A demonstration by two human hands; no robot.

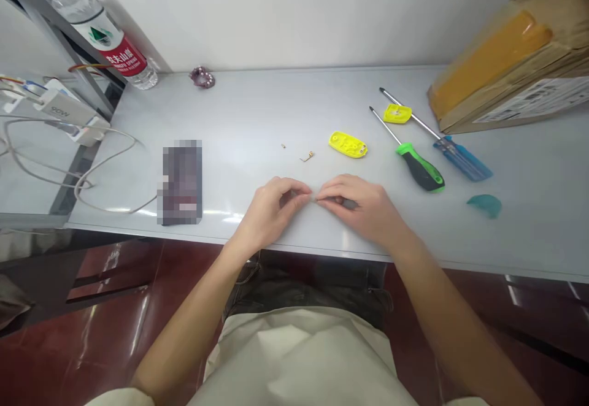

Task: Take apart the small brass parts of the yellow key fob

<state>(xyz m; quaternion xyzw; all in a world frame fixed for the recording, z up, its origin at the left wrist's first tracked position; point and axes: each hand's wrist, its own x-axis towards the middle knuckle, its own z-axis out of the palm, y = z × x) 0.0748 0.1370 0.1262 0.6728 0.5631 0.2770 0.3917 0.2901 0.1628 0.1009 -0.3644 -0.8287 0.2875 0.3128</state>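
Observation:
My left hand (pixel 280 208) and my right hand (pixel 358 205) meet fingertip to fingertip just above the table near its front edge. Both are closed in a pinch around something tiny; its kind is too small to make out. Beyond them lie a small brass-coloured part with a thin wire (pixel 308 156) and a smaller metal bit (pixel 283 146). An open yellow plastic shell half (pixel 348 145) rests behind my right hand. Farther right are a green-and-black screwdriver (pixel 421 167) and a blue-handled screwdriver (pixel 462 157), with a smaller yellow plastic piece (pixel 397 113) by their shafts.
A cardboard box (pixel 510 62) stands at the back right, and a teal curved piece (pixel 485 205) lies at right. On the left are a blurred-out dark rectangular object (pixel 181 185), a white cable (pixel 110 210), a charger (pixel 64 108), a water bottle (pixel 117 44) and a beaded band (pixel 201 77).

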